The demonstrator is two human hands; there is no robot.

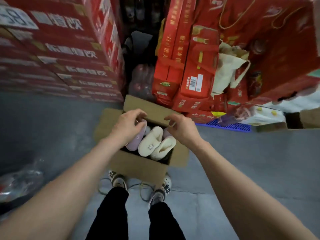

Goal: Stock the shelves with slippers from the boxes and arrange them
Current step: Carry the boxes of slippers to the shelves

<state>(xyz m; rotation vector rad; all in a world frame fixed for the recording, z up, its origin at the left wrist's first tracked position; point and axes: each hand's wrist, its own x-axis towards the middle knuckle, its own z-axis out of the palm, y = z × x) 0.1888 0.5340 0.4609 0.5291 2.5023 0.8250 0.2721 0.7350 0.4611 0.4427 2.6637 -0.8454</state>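
Head view, red cartons point(60, 49) flanking slipper box point(138, 166), blue pallet point(230, 126) right

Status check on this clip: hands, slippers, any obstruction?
Left hand grips purple slipper in open box. Right hand curled above box, hold unclear. Cream slippers alongside. Nothing blocking.

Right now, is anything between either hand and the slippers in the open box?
Nothing visible. The cardboard box has its flaps folded open; the cream slippers and purple slipper lie uncovered. Left hand and right hand hover at the opening; whether either grips yet is unclear.
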